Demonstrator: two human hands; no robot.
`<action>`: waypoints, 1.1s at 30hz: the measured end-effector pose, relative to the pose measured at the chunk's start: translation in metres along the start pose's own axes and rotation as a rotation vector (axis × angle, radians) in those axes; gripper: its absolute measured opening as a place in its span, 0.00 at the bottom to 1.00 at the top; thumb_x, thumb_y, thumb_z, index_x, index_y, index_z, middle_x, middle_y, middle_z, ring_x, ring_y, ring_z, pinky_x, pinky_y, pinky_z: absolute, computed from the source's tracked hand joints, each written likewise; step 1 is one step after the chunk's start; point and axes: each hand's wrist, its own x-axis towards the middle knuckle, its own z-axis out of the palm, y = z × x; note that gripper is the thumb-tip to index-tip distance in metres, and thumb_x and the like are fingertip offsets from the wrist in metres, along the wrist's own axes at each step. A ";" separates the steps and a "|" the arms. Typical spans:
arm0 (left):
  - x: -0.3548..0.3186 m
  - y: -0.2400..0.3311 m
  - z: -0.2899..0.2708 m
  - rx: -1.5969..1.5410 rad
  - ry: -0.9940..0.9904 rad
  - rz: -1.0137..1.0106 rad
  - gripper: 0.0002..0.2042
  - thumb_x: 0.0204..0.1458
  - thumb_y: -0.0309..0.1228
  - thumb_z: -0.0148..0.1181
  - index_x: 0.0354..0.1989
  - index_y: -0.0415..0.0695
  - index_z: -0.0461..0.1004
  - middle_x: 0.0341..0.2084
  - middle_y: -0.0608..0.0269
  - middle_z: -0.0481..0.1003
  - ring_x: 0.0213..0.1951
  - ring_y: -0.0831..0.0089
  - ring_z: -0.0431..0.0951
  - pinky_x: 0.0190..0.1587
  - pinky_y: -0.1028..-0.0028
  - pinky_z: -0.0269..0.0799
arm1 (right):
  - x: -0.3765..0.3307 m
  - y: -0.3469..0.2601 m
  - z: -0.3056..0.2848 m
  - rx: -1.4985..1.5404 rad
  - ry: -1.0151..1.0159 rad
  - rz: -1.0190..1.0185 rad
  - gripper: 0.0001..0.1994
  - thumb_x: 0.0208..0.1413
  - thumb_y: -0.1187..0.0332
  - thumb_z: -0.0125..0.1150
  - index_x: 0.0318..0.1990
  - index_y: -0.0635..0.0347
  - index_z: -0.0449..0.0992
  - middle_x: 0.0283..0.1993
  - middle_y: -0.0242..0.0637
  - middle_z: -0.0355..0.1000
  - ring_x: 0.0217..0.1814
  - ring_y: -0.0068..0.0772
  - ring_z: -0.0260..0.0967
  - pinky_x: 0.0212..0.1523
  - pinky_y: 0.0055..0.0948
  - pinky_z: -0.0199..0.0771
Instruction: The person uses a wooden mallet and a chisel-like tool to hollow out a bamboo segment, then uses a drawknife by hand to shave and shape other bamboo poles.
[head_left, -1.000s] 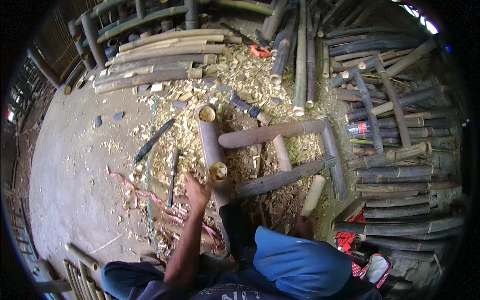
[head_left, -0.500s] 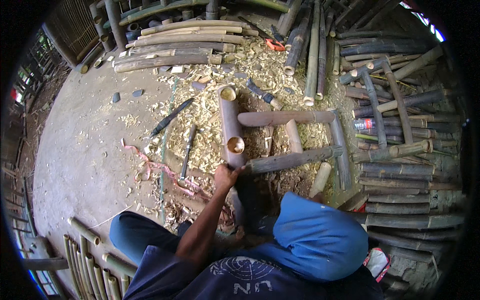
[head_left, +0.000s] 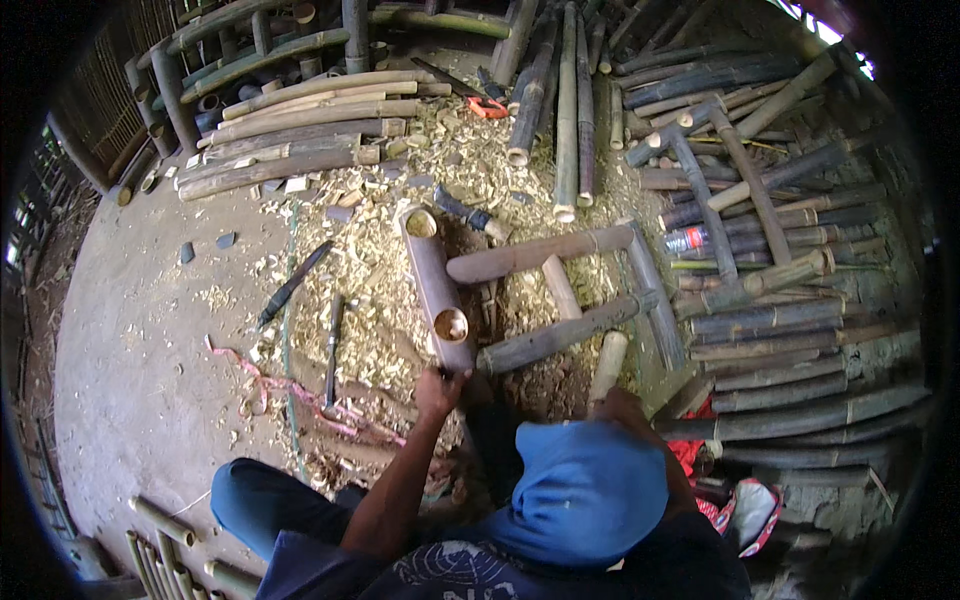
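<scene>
A bamboo frame lies on the chip-strewn floor before me. Its thick bamboo post [head_left: 432, 272] has two round holes, and two rails join it to a thinner crosspiece [head_left: 655, 295]. My left hand [head_left: 440, 392] is closed round the post's near end. My right hand [head_left: 622, 410], dark beside my raised knee, is at the near end of a short pale bamboo piece [head_left: 608, 362]; its fingers do not show clearly. Left of the post lie a slim chisel-like tool [head_left: 334, 350] and a dark-bladed knife [head_left: 294, 285]. A dark-headed tool with a pale handle end [head_left: 472, 213] lies beyond the rails.
Cut bamboo poles [head_left: 290, 135] lie stacked at the far left, near an orange-handled saw [head_left: 487, 107]. More poles [head_left: 770, 325] and a ladder-like bamboo frame [head_left: 735, 190] fill the right side. A pink ribbon [head_left: 262, 380] trails over the floor at left.
My view has shifted, so the scene sits further left. My right hand and forearm have come into sight beside the knee, at the short bamboo piece. My left hand stays on the post's end.
</scene>
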 end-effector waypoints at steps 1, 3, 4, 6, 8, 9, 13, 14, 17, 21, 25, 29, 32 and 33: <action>-0.002 -0.002 0.004 -0.058 0.083 -0.022 0.30 0.44 0.55 0.71 0.34 0.34 0.81 0.30 0.41 0.81 0.36 0.46 0.83 0.40 0.55 0.78 | 0.018 0.003 -0.020 -0.028 0.050 -0.010 0.28 0.57 0.47 0.61 0.51 0.68 0.75 0.47 0.58 0.76 0.52 0.60 0.75 0.53 0.53 0.73; -0.004 -0.012 -0.001 -0.079 0.139 0.040 0.27 0.45 0.51 0.72 0.32 0.34 0.79 0.31 0.44 0.81 0.36 0.47 0.83 0.40 0.56 0.78 | 0.056 -0.027 -0.068 0.064 0.259 -0.053 0.27 0.59 0.47 0.58 0.51 0.65 0.75 0.48 0.58 0.76 0.51 0.61 0.75 0.52 0.53 0.73; 0.000 -0.026 -0.008 0.016 0.158 0.042 0.25 0.46 0.49 0.71 0.32 0.34 0.80 0.30 0.45 0.82 0.35 0.47 0.83 0.39 0.56 0.78 | 0.076 -0.066 -0.103 0.187 0.430 -0.086 0.27 0.59 0.48 0.58 0.51 0.66 0.75 0.48 0.59 0.76 0.51 0.62 0.74 0.52 0.53 0.73; -0.014 0.003 -0.022 -0.066 0.101 0.007 0.23 0.46 0.47 0.72 0.33 0.34 0.81 0.30 0.45 0.82 0.34 0.50 0.83 0.38 0.58 0.78 | 0.138 -0.091 -0.148 0.374 0.467 -0.081 0.28 0.60 0.48 0.56 0.53 0.67 0.73 0.51 0.58 0.75 0.55 0.64 0.72 0.55 0.55 0.71; -0.016 -0.002 -0.024 -0.083 0.148 -0.027 0.24 0.44 0.45 0.75 0.34 0.32 0.81 0.30 0.43 0.82 0.35 0.50 0.83 0.40 0.60 0.77 | 0.210 -0.129 -0.176 0.468 0.483 -0.198 0.28 0.60 0.48 0.56 0.55 0.67 0.71 0.53 0.59 0.72 0.56 0.63 0.70 0.55 0.54 0.72; -0.019 0.015 -0.022 -0.097 0.126 -0.072 0.24 0.44 0.45 0.74 0.34 0.32 0.80 0.31 0.43 0.82 0.35 0.50 0.84 0.41 0.61 0.77 | 0.248 -0.127 -0.175 0.442 0.535 -0.165 0.29 0.59 0.48 0.57 0.56 0.66 0.70 0.54 0.59 0.71 0.57 0.62 0.70 0.55 0.53 0.72; -0.018 0.015 -0.014 -0.036 0.135 -0.165 0.25 0.42 0.46 0.75 0.39 0.35 0.80 0.34 0.47 0.83 0.38 0.51 0.84 0.43 0.59 0.78 | 0.347 -0.170 -0.193 0.473 0.596 -0.083 0.33 0.56 0.47 0.59 0.60 0.65 0.65 0.57 0.59 0.68 0.60 0.60 0.68 0.56 0.53 0.73; -0.019 0.010 -0.015 -0.011 0.146 -0.179 0.26 0.42 0.46 0.75 0.40 0.35 0.80 0.34 0.47 0.83 0.39 0.51 0.84 0.43 0.59 0.78 | 0.355 -0.190 -0.196 0.504 0.553 -0.069 0.34 0.56 0.46 0.59 0.61 0.65 0.64 0.58 0.59 0.67 0.60 0.60 0.67 0.56 0.52 0.73; -0.022 0.025 -0.023 -0.021 0.119 -0.269 0.28 0.41 0.48 0.76 0.43 0.36 0.79 0.37 0.49 0.83 0.42 0.53 0.83 0.47 0.60 0.77 | 0.374 -0.219 -0.196 0.639 0.503 -0.039 0.39 0.54 0.47 0.65 0.62 0.71 0.60 0.58 0.63 0.68 0.59 0.63 0.68 0.58 0.51 0.72; -0.016 0.023 -0.022 -0.024 0.050 -0.252 0.30 0.41 0.48 0.76 0.46 0.37 0.77 0.39 0.50 0.83 0.43 0.54 0.83 0.48 0.60 0.77 | 0.384 -0.213 -0.201 0.676 0.505 -0.028 0.46 0.51 0.49 0.70 0.66 0.75 0.53 0.57 0.67 0.68 0.58 0.63 0.70 0.59 0.50 0.73; -0.023 0.029 -0.019 0.037 0.185 -0.238 0.31 0.41 0.46 0.76 0.50 0.39 0.74 0.43 0.48 0.77 0.46 0.50 0.79 0.50 0.57 0.74 | 0.349 -0.204 -0.216 0.684 0.478 -0.050 0.47 0.48 0.51 0.72 0.67 0.72 0.53 0.55 0.66 0.70 0.56 0.62 0.72 0.57 0.48 0.75; -0.020 0.079 -0.023 0.151 0.452 0.004 0.28 0.44 0.40 0.73 0.51 0.39 0.72 0.44 0.46 0.70 0.47 0.47 0.74 0.50 0.54 0.71 | 0.271 -0.184 -0.236 0.944 0.299 -0.106 0.52 0.43 0.54 0.74 0.70 0.68 0.49 0.61 0.61 0.67 0.54 0.59 0.74 0.56 0.46 0.77; -0.006 0.135 -0.014 -0.084 0.216 0.264 0.25 0.49 0.36 0.70 0.53 0.37 0.71 0.43 0.43 0.74 0.46 0.47 0.76 0.47 0.55 0.72 | 0.228 -0.144 -0.167 1.070 0.440 -0.159 0.57 0.41 0.57 0.76 0.72 0.68 0.42 0.66 0.58 0.61 0.58 0.54 0.72 0.54 0.45 0.80; 0.002 0.133 -0.013 -0.224 0.163 0.246 0.25 0.49 0.37 0.71 0.52 0.37 0.72 0.44 0.46 0.75 0.47 0.52 0.77 0.47 0.56 0.73 | 0.188 -0.165 -0.154 1.119 0.307 -0.212 0.60 0.40 0.54 0.77 0.72 0.70 0.38 0.68 0.62 0.57 0.62 0.55 0.67 0.58 0.45 0.76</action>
